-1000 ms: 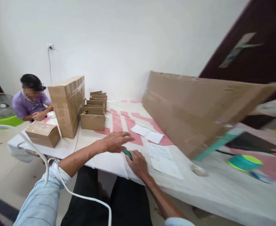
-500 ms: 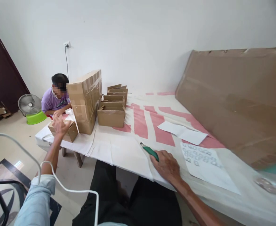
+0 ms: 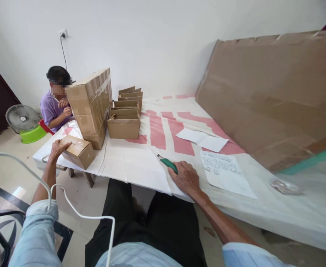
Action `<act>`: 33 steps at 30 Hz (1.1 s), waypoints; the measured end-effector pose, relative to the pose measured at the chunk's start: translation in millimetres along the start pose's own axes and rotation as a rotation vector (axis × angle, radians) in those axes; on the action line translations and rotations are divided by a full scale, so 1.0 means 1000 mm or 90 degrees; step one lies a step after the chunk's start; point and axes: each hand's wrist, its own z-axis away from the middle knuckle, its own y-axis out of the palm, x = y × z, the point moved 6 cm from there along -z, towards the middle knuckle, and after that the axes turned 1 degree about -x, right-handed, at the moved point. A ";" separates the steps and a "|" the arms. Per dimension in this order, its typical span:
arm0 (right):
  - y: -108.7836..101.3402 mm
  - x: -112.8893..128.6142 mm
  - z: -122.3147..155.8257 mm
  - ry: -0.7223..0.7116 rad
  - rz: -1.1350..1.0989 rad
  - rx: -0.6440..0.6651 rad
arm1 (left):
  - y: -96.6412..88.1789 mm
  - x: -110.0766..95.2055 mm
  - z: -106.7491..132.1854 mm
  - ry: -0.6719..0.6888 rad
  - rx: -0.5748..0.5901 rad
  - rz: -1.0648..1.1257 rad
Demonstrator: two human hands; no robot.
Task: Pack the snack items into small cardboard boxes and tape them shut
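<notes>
My left hand [image 3: 57, 149] grips the far left end of a small closed cardboard box [image 3: 81, 152], its thumb on the top and the other fingers partly hidden. The box lies on the cloth-covered table, beside the stack of boxes. In my right hand [image 3: 186, 177] is a green utility knife [image 3: 168, 163], its tip pointing to the left and away from me. That hand rests on the white cloth [image 3: 140, 167] near the table's front edge.
Taped boxes [image 3: 87, 107] stand stacked beyond the small box. Several open boxes [image 3: 124, 128] stand in a row. Papers [image 3: 226, 174], a large cardboard sheet [image 3: 263, 96] and a clear packet [image 3: 286, 186] are at right. A co-worker [image 3: 53, 107] sits at left; a white cable [image 3: 82, 224] crosses in front.
My left hand has come down from above the small box onto its left end and taken hold. My right hand still holds the knife. The view has shifted slightly.
</notes>
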 end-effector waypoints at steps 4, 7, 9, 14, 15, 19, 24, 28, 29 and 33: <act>-0.004 -0.001 -0.001 0.009 -0.026 -0.002 | 0.036 -0.024 0.055 0.021 0.033 -0.046; -0.005 -0.001 -0.002 0.010 -0.044 0.004 | 0.065 -0.049 0.103 0.113 0.076 -0.045; -0.006 -0.001 -0.003 0.010 -0.056 0.002 | 0.079 -0.064 0.128 0.201 0.113 0.017; -0.007 -0.001 -0.003 0.016 -0.071 0.001 | 0.103 -0.073 0.139 0.257 0.285 0.265; -0.007 -0.001 -0.003 0.016 -0.072 0.002 | 0.109 -0.073 0.137 0.255 0.337 0.307; -0.004 -0.003 -0.004 0.007 -0.080 0.003 | 0.135 -0.072 0.125 0.254 0.471 0.419; 0.003 -0.008 -0.004 -0.001 -0.105 -0.007 | 0.163 -0.072 0.131 0.238 0.580 0.502; 0.005 -0.011 -0.004 0.004 -0.140 -0.013 | 0.174 -0.075 0.155 0.244 0.579 0.520; 0.004 -0.011 -0.004 0.006 -0.150 -0.014 | 0.175 -0.076 0.162 0.251 0.558 0.525; -0.009 -0.007 -0.006 0.028 -0.219 -0.050 | 0.177 -0.080 0.189 0.297 0.503 0.555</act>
